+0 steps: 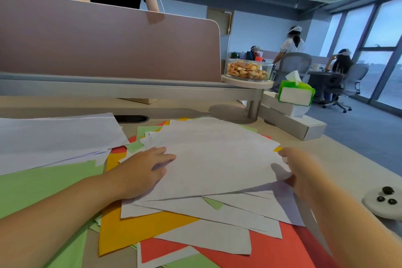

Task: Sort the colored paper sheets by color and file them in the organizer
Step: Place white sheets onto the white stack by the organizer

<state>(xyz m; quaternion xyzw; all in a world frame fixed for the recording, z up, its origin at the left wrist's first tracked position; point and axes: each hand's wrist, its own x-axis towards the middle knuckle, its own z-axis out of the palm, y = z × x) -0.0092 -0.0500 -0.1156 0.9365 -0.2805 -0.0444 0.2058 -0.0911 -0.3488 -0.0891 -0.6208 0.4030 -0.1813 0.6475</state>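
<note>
A loose pile of paper covers the desk in front of me. White sheets (213, 159) lie on top in the middle. Under them show orange-yellow sheets (134, 230), red sheets (280, 250) and green sheets (41, 185). Another stack of white sheets (56, 135) lies at the far left. My left hand (141, 172) rests flat on the left edge of the top white sheet, fingers straight. My right hand (298, 169) grips the right edge of that sheet and lifts it a little off the pile. No organizer is in view.
A mauve desk divider (108, 43) stands behind the pile, with a person behind it. A clear tub of nuts (248, 69) sits on a round shelf. A green tissue pack (295, 93) lies on white boxes (293, 124). A white device (385, 202) is at right.
</note>
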